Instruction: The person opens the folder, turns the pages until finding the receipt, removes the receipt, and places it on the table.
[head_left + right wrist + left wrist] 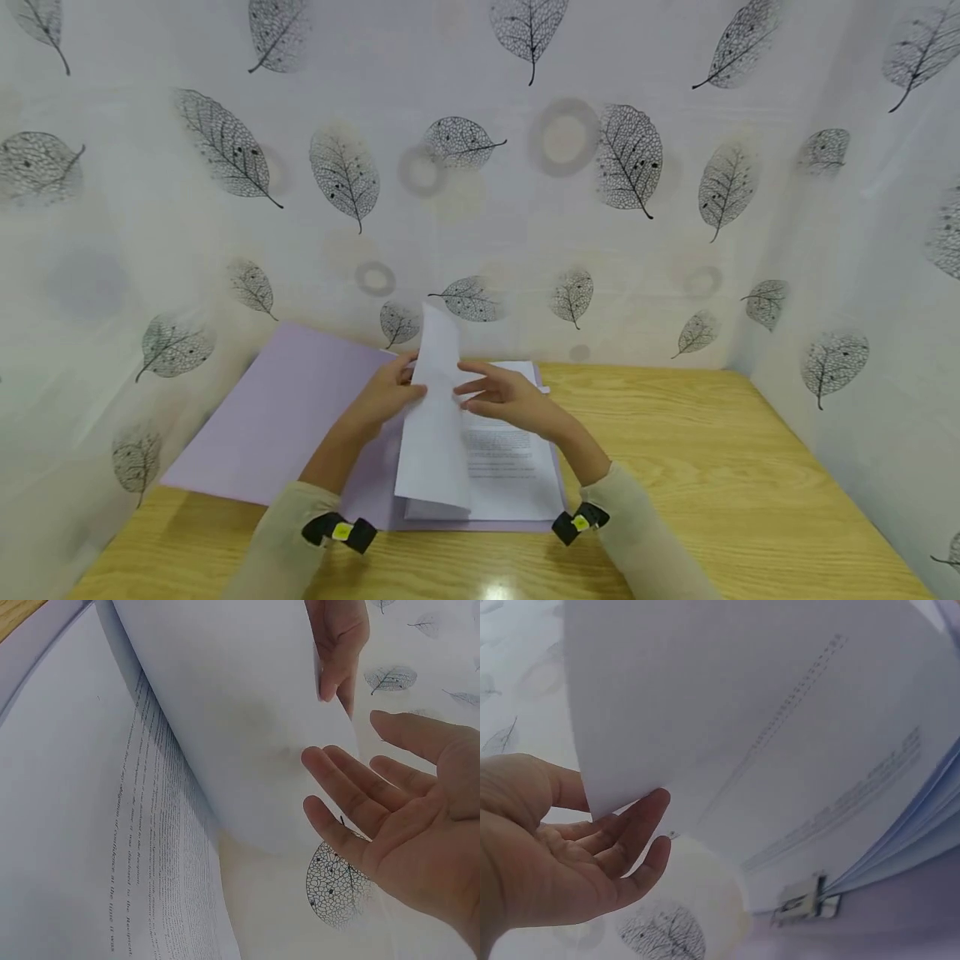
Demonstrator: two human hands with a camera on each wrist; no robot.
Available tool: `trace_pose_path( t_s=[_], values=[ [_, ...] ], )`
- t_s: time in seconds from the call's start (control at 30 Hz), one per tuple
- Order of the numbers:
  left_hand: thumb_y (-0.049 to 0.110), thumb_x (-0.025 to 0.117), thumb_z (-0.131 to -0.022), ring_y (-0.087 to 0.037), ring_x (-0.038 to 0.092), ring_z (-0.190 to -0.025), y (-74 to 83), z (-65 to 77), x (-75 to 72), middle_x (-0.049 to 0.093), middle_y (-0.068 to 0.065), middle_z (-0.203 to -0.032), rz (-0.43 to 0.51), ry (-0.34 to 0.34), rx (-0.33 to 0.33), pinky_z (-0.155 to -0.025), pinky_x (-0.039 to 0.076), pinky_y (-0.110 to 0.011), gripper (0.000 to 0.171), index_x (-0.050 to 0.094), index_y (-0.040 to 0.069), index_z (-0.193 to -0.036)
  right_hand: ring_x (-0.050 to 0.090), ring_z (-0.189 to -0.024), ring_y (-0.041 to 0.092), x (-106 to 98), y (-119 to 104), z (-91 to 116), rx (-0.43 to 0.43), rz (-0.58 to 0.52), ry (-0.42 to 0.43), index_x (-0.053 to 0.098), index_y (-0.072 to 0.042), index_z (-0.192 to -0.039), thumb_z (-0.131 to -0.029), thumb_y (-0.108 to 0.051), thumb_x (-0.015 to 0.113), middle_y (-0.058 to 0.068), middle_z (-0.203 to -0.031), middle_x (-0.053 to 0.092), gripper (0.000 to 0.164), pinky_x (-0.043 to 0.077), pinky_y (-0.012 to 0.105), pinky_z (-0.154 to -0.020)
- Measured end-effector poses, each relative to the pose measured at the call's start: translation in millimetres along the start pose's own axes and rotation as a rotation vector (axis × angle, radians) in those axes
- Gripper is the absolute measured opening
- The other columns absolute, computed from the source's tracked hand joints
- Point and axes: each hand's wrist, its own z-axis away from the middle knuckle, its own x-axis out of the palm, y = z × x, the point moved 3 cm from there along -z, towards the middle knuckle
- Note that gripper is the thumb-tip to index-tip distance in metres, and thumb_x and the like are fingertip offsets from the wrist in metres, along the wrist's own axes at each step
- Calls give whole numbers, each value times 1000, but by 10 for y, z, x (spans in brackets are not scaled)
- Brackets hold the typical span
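Observation:
A white sheet of paper [435, 425] stands raised and curved over a stack of printed pages [510, 467] in an open lilac folder [315, 392]. At the sheet's upper left edge my left hand [386, 390] pinches it. The left wrist view shows the left hand [577, 847] with the sheet's corner between thumb and fingers, and faint print on the page. My right hand [517, 402] is on the sheet's other side, fingers spread and loosely bent. In the right wrist view the right hand's fingertips [313, 757] come right up to the page.
A metal clip [802, 900] shows at the pages' bound edge in the left wrist view. Beneath the folder lies a wooden table [675, 467]. Behind it hangs a leaf-patterned curtain [480, 225], close to the folder's far edge.

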Motion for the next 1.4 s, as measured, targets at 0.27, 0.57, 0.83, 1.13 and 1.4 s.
trace_pose_path(
  t_s=[0.27,0.57,0.83,1.13,1.4],
  values=[
    [2,56,-98,-42,60,-124,8,94,-407,44,-33,-152,-97,-8,3,-90,57,-37,74,17,0,-161,67,-121,32,-99,41,31,38,27,42,40,-12,-156,-102,-11,62,22,-138,64,58,55,37,-104],
    [5,65,-96,-38,65,-113,-46,151,-721,60,-33,-135,-247,31,75,-89,55,-42,74,26,-1,-159,68,-119,32,-259,103,87,78,77,89,42,-10,-155,-102,-11,61,22,-135,65,56,54,43,-105],
    [5,69,-93,-41,67,-108,-101,201,-990,62,-36,-127,-360,68,54,-86,57,-44,74,31,-6,-156,67,-120,35,-443,227,139,99,147,172,44,-2,-152,-102,-12,62,22,-131,67,54,54,46,-105],
    [-1,70,-87,-49,65,-106,-194,253,-1166,63,-40,-119,-488,81,5,-91,55,-54,74,32,-16,-149,62,-124,43,-544,410,186,147,237,214,47,3,-148,-101,-13,62,32,-137,58,52,54,49,-103],
    [-2,70,-80,-49,65,-104,-343,252,-1232,64,-39,-117,-572,96,-59,-89,56,-55,73,38,-19,-143,52,-131,52,-576,544,206,210,313,225,43,8,-148,-100,-10,62,34,-148,47,56,44,60,-111]
  ],
)
